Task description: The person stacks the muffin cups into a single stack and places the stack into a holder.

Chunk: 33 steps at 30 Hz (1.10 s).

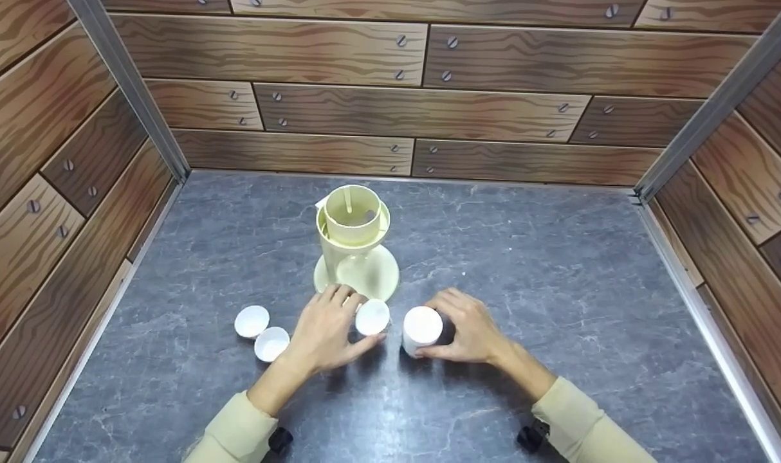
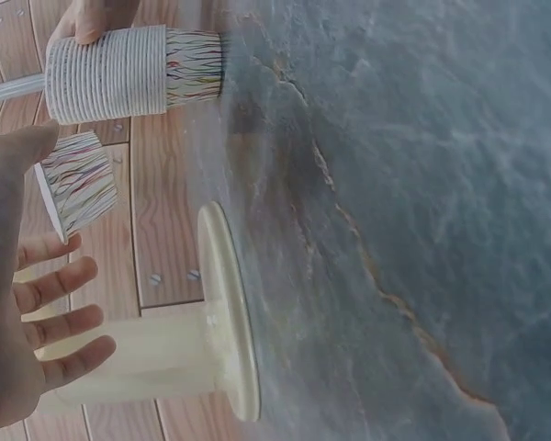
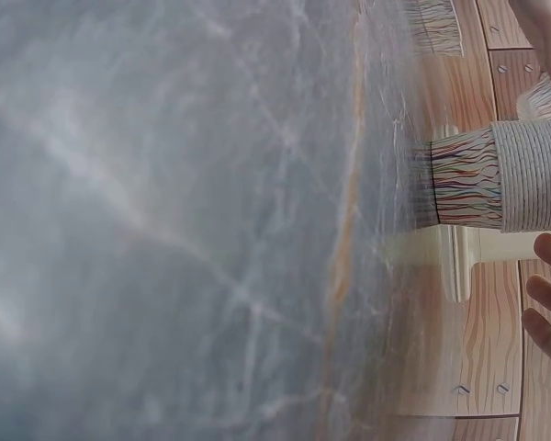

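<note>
Your left hand is pinching one paper cup, your right hand gripping the cup stack, both near the cream cylindrical holder. You're likely nesting or separating; next move is calling for steadiness.

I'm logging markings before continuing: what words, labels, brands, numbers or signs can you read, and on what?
No readable text in any view.
The stack of white paper cups and the single white paper cup beside it show only coloured streaks.
The pale-yellow round plastic stand shows none; any tiny print would be too small to read.
</note>
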{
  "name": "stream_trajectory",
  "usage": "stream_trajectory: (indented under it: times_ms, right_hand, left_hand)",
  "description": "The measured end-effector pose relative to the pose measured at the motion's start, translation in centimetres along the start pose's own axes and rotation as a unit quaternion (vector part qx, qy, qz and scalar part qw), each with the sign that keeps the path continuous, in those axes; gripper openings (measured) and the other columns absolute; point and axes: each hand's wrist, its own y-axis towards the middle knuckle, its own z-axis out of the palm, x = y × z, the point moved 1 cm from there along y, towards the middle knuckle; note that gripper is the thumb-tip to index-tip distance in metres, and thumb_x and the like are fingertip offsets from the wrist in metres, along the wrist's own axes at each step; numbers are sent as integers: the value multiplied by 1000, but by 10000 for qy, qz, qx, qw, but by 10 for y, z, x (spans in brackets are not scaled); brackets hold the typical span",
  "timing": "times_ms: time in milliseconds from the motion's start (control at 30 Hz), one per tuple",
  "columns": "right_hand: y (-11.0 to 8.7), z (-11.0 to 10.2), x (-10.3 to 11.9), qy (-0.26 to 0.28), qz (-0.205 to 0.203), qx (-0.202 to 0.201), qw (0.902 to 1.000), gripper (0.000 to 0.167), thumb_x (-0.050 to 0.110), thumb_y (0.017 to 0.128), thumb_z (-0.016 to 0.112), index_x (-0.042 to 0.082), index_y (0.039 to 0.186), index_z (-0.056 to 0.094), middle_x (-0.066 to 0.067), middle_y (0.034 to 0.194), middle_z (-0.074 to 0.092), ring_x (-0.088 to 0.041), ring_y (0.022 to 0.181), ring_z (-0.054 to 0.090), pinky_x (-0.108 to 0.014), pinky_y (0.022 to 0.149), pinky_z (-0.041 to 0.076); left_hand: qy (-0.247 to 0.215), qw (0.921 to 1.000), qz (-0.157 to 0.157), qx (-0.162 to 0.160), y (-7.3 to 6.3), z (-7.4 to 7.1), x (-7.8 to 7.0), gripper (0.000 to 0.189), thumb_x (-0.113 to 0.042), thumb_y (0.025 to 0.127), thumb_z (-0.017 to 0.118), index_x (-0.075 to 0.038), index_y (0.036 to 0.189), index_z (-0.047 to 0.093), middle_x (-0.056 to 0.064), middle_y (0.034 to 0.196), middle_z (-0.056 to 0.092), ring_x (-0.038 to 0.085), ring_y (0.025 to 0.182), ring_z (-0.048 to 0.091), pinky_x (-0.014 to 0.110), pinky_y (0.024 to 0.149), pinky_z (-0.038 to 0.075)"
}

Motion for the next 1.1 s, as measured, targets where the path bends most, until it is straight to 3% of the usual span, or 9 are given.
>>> stream_trajectory:
  times_ms: [367, 700, 1100]
  right_hand:
    - [0, -1, -1, -79, 31, 126, 9999, 65, 68, 70, 87, 17, 109, 72, 3, 103, 75, -15, 98, 68, -33, 86, 59]
    - [2, 1, -2, -27, -154, -68, 9999, 64, 67, 70, 88, 17, 107, 71, 4, 100, 74, -14, 96, 67, -33, 82, 59]
    - [1, 2, -2, -44, -81, -10, 10000, 63, 66, 70, 88, 17, 108, 72, 5, 99, 74, -14, 95, 67, -32, 82, 58]
  left_hand:
    - [-113, 9997, 179, -96, 11, -8, -9, 62, -71, 87, 69, -17, 117, 67, 3, 116, 69, 24, 111, 65, 41, 91, 59]
    - [-242, 9993, 228, -167, 15, -11, -13, 60, -72, 88, 66, -18, 114, 68, 2, 114, 69, 22, 108, 64, 39, 90, 58]
    - [-342, 9964, 497, -602, 21, -16, -19, 59, -69, 85, 73, -17, 112, 68, 0, 108, 68, 21, 103, 63, 36, 88, 56]
